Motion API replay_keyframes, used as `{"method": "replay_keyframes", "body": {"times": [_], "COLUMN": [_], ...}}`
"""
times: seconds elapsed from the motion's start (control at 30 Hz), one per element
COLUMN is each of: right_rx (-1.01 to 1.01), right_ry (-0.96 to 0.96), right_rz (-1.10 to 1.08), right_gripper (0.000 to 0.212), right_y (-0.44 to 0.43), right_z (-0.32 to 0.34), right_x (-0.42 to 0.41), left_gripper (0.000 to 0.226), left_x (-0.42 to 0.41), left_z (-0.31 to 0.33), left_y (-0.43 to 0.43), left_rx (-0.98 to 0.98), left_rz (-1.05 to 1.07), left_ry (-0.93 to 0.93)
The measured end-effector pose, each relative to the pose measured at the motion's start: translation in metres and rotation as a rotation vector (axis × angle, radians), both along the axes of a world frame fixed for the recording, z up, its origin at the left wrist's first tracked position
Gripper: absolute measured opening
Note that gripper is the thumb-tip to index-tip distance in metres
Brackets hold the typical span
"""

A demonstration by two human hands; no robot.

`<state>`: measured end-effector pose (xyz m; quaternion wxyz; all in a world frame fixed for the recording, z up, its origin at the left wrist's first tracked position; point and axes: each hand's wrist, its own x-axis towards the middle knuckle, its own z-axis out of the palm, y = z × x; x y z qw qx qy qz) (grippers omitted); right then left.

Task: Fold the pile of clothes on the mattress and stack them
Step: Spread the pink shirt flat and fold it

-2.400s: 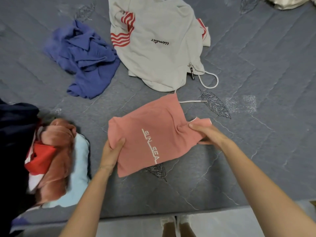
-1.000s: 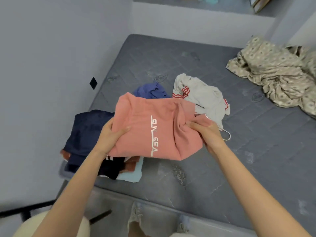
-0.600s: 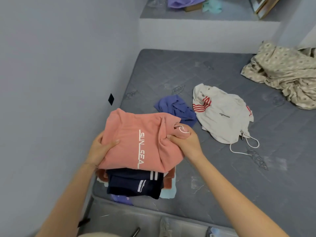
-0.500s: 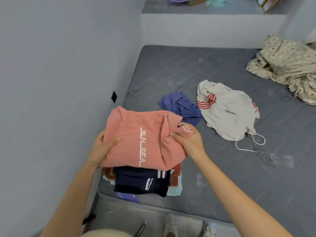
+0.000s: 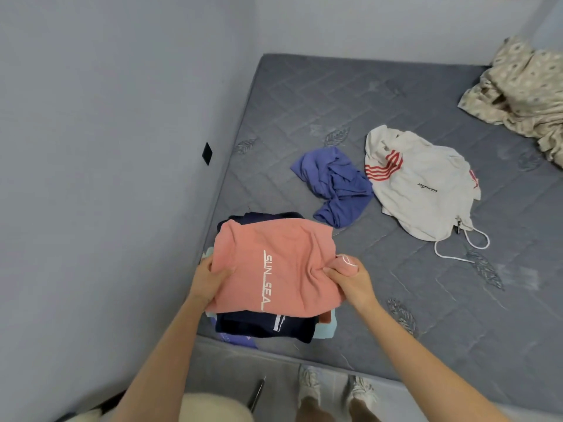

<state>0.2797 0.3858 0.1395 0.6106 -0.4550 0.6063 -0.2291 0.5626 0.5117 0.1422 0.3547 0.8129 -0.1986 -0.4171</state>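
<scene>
Pink shirt, one, in two hands

The one wide-angle view sits on the person's head, facing forward and steeply down at the near left corner of the mattress. It is close, at arm's reach: the left hand and right hand, gripping a pink shirt, sit low in the centre, with the wall filling the left.

Left hand, right hand: curled fingers.
</scene>
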Motion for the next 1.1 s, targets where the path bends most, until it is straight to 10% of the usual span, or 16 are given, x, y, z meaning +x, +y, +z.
{"method": "replay_keyframes", "body": {"times": [0.3,0.47,0.67,0.83,1.1], "right_rx": [0.002,0.058,-0.756,-0.741,-0.595], "right_ry": [-0.068,0.12,0.365,0.629,0.786], "right_rz": [0.025,0.087,0.454,1.01,1.068], "right_gripper": [0.033,0.044,0.067,0.063,0.07], "right_y": [-0.005,0.0,-0.002,0.008,0.016], "right_z": [0.002,-0.005,0.014,-0.017,-0.061], "right_x": [0.005,0.005,0.029,0.067,0.065], "left_gripper": [0.043,0.097,0.079,0.069,0.09], "left_x": [0.018,0.013,-0.02,-0.033,-0.014], "left_z": [0.006,-0.021,-0.021,-0.049,-0.064], "left_y": [-0.004,0.0,-0.019,-0.027,-0.02], "left_rx": [-0.069,0.102,0.09,0.173,0.413], "left_rz": [0.02,-0.086,-0.538,-0.726,-0.569], "left_ry": [-0.052,-0.235,-0.857,-0.809,-0.652]}}
